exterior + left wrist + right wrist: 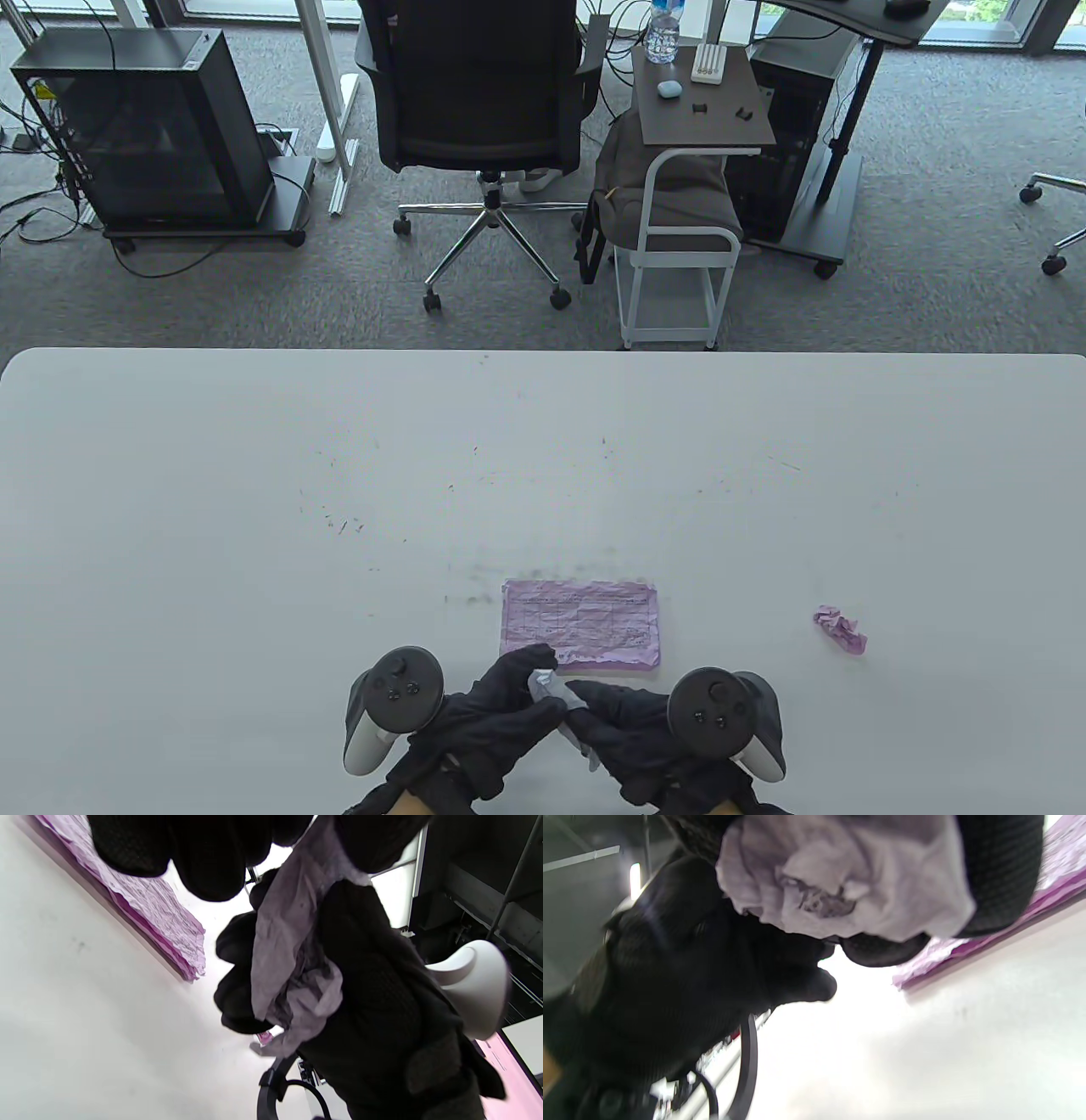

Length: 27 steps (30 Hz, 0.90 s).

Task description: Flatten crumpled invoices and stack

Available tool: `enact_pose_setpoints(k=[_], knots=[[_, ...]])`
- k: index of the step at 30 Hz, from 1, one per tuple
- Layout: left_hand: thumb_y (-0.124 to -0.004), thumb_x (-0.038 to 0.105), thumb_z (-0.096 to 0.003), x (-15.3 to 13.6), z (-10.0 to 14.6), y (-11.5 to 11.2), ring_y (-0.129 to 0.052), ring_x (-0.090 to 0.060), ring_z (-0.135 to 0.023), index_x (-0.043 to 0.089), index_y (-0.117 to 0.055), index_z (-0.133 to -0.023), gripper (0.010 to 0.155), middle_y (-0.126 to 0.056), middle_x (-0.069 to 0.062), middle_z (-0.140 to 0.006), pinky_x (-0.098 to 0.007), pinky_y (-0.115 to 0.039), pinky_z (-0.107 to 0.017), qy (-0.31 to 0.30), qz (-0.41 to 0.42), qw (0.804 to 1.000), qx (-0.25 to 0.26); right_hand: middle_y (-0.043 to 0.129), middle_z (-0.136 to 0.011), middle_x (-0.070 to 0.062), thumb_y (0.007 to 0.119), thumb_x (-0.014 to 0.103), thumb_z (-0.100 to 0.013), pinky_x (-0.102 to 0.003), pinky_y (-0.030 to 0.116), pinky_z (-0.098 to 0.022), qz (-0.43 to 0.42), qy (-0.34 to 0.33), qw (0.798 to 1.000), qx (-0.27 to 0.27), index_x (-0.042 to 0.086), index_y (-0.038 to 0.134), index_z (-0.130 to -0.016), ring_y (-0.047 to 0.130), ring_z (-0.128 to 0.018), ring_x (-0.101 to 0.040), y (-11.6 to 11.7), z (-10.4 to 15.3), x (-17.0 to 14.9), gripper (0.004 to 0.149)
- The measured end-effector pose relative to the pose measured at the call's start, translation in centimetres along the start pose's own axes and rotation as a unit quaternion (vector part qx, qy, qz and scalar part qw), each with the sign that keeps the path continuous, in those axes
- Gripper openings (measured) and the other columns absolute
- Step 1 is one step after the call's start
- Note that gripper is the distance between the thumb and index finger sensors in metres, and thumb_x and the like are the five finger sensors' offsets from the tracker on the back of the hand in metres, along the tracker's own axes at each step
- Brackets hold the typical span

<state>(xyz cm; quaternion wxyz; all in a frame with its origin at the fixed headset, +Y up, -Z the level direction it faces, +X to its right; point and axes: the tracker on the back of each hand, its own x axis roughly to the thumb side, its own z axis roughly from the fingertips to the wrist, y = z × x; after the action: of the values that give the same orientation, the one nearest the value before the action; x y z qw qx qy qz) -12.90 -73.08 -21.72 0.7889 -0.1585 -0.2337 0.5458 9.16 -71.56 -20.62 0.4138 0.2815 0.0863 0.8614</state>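
A stack of flattened purple invoices (580, 626) lies on the white table (254, 509) just beyond my hands. My left hand (509, 705) and right hand (607, 722) meet near the front edge, both gripping one crumpled pale invoice (545, 684) held between them above the table. The left wrist view shows that pale invoice (292, 955) hanging wrinkled between the gloved fingers (203, 861), with the purple stack (157, 908) behind. In the right wrist view the same paper (848, 887) is bunched under my fingers (1001, 874). Another crumpled purple ball (840, 629) sits to the right.
Beyond the table's far edge stand an office chair (479, 93), a small white side cart (679, 246) and a black computer case (153, 127) on the carpet.
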Motion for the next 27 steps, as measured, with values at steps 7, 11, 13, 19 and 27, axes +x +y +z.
enact_pose_setpoints(k=[7, 11, 13, 19, 27], knots=[[-0.08, 0.012, -0.0553, -0.1, 0.2, 1.4, -0.095, -0.029, -0.068, 0.01, -0.063, -0.101, 0.049, -0.072, -0.016, -0.093, -0.053, -0.08, -0.056, -0.016, -0.013, 1.0, 0.015, 0.093, -0.074, -0.023, 0.074, 0.032, -0.054, -0.048, 0.089, -0.034, -0.04, 0.026, 0.997, -0.062, 0.007, 0.076, -0.087, 0.101, -0.049, -0.034, -1.3, 0.2, -0.3, 0.041], [-0.08, 0.01, -0.0544, 0.1, 0.1, 1.2, -0.095, -0.03, -0.071, 0.01, -0.063, -0.103, 0.052, -0.072, -0.015, -0.094, -0.053, -0.08, -0.057, -0.022, -0.03, 0.999, 0.006, 0.096, -0.069, -0.023, 0.078, 0.027, -0.052, -0.045, 0.091, -0.031, -0.074, 0.047, 0.994, -0.065, 0.005, 0.078, -0.086, 0.103, -0.044, -0.031, -1.9, 0.6, -1.1, 0.04], [-0.081, 0.01, -0.0543, 0.2, 0.0, 1.0, -0.096, -0.03, -0.071, 0.01, -0.062, -0.104, 0.053, -0.072, -0.015, -0.095, -0.052, -0.081, -0.057, -0.02, -0.056, 0.998, -0.003, 0.097, -0.067, -0.023, 0.08, 0.026, -0.051, -0.044, 0.091, -0.029, -0.068, 0.054, 0.994, -0.071, 0.003, 0.078, -0.085, 0.104, -0.042, -0.029, -2.1, 0.7, -1.2, 0.041], [-0.075, 0.035, -0.0598, -0.7, 0.4, 1.3, -0.096, -0.029, -0.063, 0.005, -0.054, -0.109, 0.061, -0.069, -0.022, -0.097, -0.053, -0.081, -0.052, 0.011, -0.062, 0.998, 0.016, 0.098, -0.061, -0.017, 0.081, 0.027, -0.051, -0.042, 0.091, -0.027, 0.046, 0.043, 0.991, -0.115, 0.004, 0.077, -0.085, 0.103, -0.037, -0.025, -2.8, 1.1, -0.4, 0.041], [-0.08, 0.051, -0.0567, -1.4, -0.2, -0.4, -0.078, -0.049, -0.087, -0.001, -0.017, -0.112, 0.099, -0.037, -0.033, -0.108, -0.063, -0.071, -0.06, 0.042, 0.048, 0.996, -0.067, 0.098, -0.063, -0.017, 0.08, 0.029, -0.051, -0.042, 0.092, -0.027, 0.101, 0.004, 0.985, -0.14, 0.005, 0.077, -0.085, 0.104, -0.038, -0.025, -1.5, 0.8, 1.1, 0.041]])
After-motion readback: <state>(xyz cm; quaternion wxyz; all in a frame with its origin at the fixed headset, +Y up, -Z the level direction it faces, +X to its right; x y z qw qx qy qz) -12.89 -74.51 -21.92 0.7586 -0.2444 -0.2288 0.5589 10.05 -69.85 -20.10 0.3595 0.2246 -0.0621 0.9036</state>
